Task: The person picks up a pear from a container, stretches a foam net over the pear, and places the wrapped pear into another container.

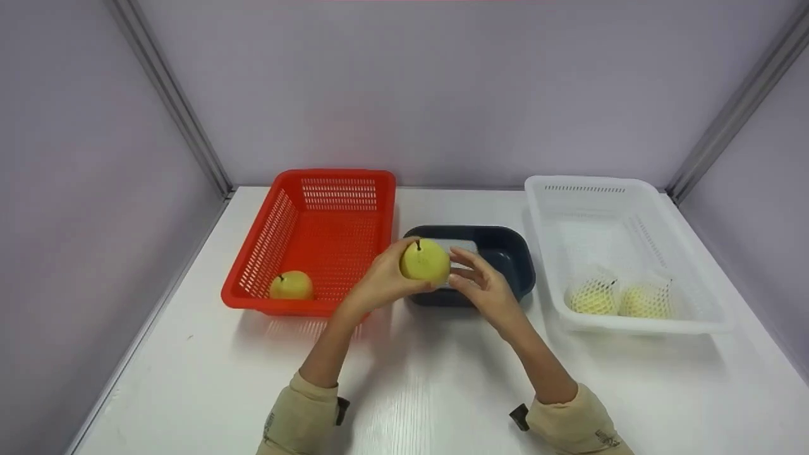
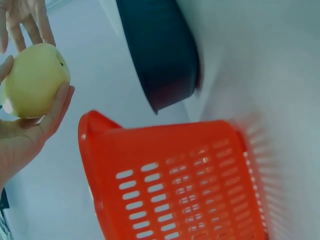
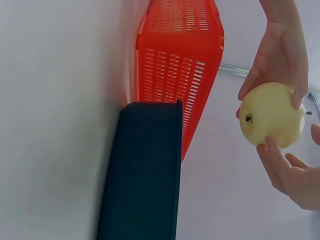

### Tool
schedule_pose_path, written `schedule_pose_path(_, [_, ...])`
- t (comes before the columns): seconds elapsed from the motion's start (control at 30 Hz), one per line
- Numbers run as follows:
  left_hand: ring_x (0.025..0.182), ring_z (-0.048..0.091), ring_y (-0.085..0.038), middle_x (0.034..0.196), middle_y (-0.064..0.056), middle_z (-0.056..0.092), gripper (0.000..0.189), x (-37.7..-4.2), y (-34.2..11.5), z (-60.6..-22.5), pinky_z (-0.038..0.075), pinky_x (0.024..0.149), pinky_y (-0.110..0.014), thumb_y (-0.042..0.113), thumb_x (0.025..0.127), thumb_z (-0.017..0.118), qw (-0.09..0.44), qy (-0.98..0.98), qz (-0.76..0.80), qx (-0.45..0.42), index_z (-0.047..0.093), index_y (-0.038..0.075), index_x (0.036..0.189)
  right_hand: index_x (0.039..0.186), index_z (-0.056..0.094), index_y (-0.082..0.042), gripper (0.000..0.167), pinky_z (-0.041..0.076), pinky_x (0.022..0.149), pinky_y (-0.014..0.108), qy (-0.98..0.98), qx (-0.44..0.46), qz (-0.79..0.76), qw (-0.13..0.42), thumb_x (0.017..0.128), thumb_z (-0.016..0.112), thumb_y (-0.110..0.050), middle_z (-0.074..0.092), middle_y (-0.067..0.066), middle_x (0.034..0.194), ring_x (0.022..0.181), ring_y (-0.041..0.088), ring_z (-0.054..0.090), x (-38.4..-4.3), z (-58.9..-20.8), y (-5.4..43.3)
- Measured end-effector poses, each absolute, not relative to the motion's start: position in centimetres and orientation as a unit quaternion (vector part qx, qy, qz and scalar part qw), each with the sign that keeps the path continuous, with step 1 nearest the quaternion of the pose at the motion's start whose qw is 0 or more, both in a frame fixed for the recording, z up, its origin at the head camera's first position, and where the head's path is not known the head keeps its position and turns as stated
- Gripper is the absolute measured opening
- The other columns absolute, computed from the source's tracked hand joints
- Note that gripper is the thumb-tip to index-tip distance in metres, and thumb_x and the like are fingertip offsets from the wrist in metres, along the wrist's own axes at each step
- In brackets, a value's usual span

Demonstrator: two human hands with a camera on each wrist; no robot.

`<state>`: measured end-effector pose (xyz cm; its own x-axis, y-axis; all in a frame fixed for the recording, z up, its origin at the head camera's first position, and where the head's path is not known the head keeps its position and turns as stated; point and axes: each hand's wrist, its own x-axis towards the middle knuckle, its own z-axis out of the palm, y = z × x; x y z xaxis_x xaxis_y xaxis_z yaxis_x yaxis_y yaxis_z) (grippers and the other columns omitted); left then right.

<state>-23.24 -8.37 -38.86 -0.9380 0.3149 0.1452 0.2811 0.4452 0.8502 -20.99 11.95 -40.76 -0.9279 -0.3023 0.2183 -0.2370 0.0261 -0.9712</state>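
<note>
A round yellow pear [image 1: 425, 260] with a dark stem is gripped by my left hand [image 1: 384, 278], its fingers and thumb curved round the fruit. My right hand [image 1: 488, 287] is at the pear's right side with thumb and fingers spread. In the right wrist view, fingertips of the right hand [image 3: 295, 177] appear to touch the pear [image 3: 272, 116]. Both hands are above a dark blue basin [image 1: 521, 265], in which something whitish [image 1: 466, 245] lies, partly hidden by them.
At the left is a red basket [image 1: 335, 234] with another yellow pear [image 1: 292, 285] in its near left corner. At the right, a white basket [image 1: 594, 218] holds two pears in foam nets, one netted pear [image 1: 594, 297] beside the other [image 1: 646, 299]. Walls enclose the white table [image 1: 404, 404].
</note>
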Motion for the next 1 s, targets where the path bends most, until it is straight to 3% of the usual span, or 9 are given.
schedule_pose_path(0.43, [0.097, 0.05, -0.02, 0.117, -0.008, 0.051, 0.072, -22.2, -6.0, -41.6, 0.044, 0.078, -0.034, 0.026, 0.071, 0.079, 0.017, 0.872, 0.432, 0.229, 0.044, 0.003, 0.129, 0.138, 0.038, -0.009, 0.059, 0.044, 0.088, 0.037, 0.779, -0.193, -0.588, 0.1, 0.087, 0.064, -0.023, 0.039, 0.016, 0.135, 0.113, 0.031, 0.049, -20.4, -41.7, 14.6])
schedule_pose_path(0.67, [0.09, 0.051, -0.018, 0.118, -0.01, 0.05, 0.076, -21.3, -4.5, -42.2, 0.046, 0.07, -0.028, 0.032, 0.072, 0.077, 0.026, 0.896, 0.381, 0.228, 0.041, 0.003, 0.132, 0.137, 0.039, -0.012, 0.059, 0.045, 0.086, 0.04, 0.8, -0.193, -0.552, 0.132, 0.087, 0.064, -0.029, 0.04, 0.013, 0.134, 0.114, 0.03, 0.049, -20.4, -42.2, 15.4])
schedule_pose_path(1.0, [0.087, 0.052, -0.018, 0.11, -0.009, 0.051, 0.075, -20.7, -2.8, -42.9, 0.047, 0.071, -0.03, 0.032, 0.071, 0.078, 0.035, 0.911, 0.338, 0.236, 0.042, 0.001, 0.13, 0.136, 0.037, -0.006, 0.062, 0.045, 0.085, 0.042, 0.818, -0.213, -0.508, 0.164, 0.086, 0.066, -0.026, 0.043, 0.014, 0.13, 0.111, 0.033, 0.049, -20.3, -42.0, 16.5])
